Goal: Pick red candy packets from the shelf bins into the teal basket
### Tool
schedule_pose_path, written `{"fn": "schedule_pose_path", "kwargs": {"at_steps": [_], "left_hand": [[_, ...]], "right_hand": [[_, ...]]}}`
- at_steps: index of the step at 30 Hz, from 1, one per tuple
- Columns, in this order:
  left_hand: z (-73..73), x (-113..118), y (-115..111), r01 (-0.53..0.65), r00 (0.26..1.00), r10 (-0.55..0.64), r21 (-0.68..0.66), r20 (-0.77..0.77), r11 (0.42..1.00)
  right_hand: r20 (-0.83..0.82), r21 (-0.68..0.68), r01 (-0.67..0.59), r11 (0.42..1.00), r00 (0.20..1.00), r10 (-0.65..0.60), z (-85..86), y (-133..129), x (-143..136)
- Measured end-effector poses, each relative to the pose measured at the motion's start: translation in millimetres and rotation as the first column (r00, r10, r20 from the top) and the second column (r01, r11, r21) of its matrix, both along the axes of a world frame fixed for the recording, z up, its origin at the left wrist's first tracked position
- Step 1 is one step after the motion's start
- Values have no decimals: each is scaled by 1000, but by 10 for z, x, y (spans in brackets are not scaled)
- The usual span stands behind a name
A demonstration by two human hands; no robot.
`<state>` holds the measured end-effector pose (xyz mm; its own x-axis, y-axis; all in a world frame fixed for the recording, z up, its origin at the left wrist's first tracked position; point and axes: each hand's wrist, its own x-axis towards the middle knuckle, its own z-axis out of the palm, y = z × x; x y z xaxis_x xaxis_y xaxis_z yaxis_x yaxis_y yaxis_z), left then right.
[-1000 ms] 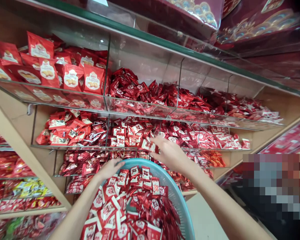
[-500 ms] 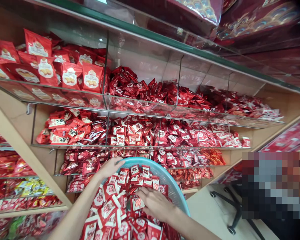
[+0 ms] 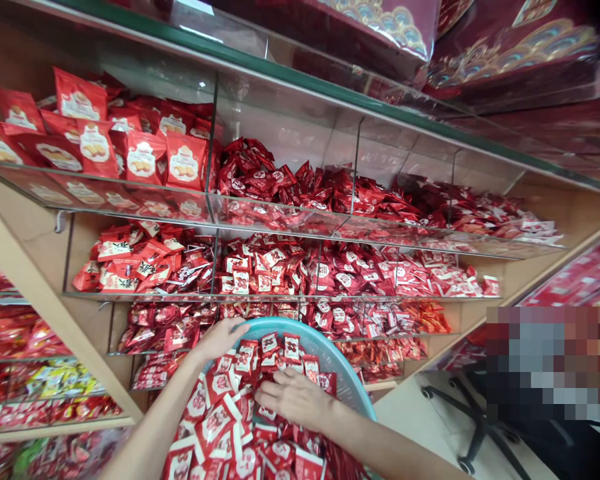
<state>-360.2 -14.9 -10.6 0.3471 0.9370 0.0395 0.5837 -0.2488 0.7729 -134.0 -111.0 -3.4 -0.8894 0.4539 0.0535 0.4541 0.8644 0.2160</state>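
A blue plastic basket (image 3: 353,377) with a perforated wall stands at the bottom centre, full of small red-and-white snack packets (image 3: 217,423). My left hand (image 3: 225,339) grips its far left rim, closed around the edge. Inside the basket, my right hand (image 3: 295,398) lies among the packets with its fingers bent down. The fingertips sink between the packets, so I cannot see what they hold, if anything.
Tiered shelves with glass dividers (image 3: 357,160) hold heaps of red packets (image 3: 143,157) in front of me. A wooden post (image 3: 55,307) slants at the left, with yellow packets (image 3: 67,379) beyond. At the right are a wheeled chair base (image 3: 473,427) and a blurred-out area.
My right hand has moved a little left and up over the packets, covering a packet that showed beside its fingers. My left hand stays on the basket's rim.
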Motion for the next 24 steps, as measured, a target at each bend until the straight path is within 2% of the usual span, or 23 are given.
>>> {"fn": "schedule_pose_path", "kwargs": {"at_steps": [5, 12, 15, 19, 22, 24], "left_hand": [[20, -3, -11, -36, 999, 37, -45, 31, 998], [-2, -14, -7, -32, 999, 33, -36, 31, 999], [-19, -16, -6, -35, 999, 36, -28, 28, 999], [-41, -12, 4, -35, 999, 36, -37, 38, 999], [-55, -14, 17, -22, 999, 23, -40, 41, 999], [-59, -19, 23, -16, 999, 18, -47, 44, 999]], "right_hand": [[20, 9, -47, 999, 999, 47, -21, 22, -54], [2, 3, -116, 993, 993, 116, -164, -10, -120], [-16, 29, -100, 995, 995, 100, -125, -27, -106], [-23, 40, -60, 997, 998, 61, 106, -43, -86], [-51, 34, -54, 998, 997, 55, 415, 36, -89], [-122, 42, 10, 999, 992, -5, 665, 157, -83]]}}
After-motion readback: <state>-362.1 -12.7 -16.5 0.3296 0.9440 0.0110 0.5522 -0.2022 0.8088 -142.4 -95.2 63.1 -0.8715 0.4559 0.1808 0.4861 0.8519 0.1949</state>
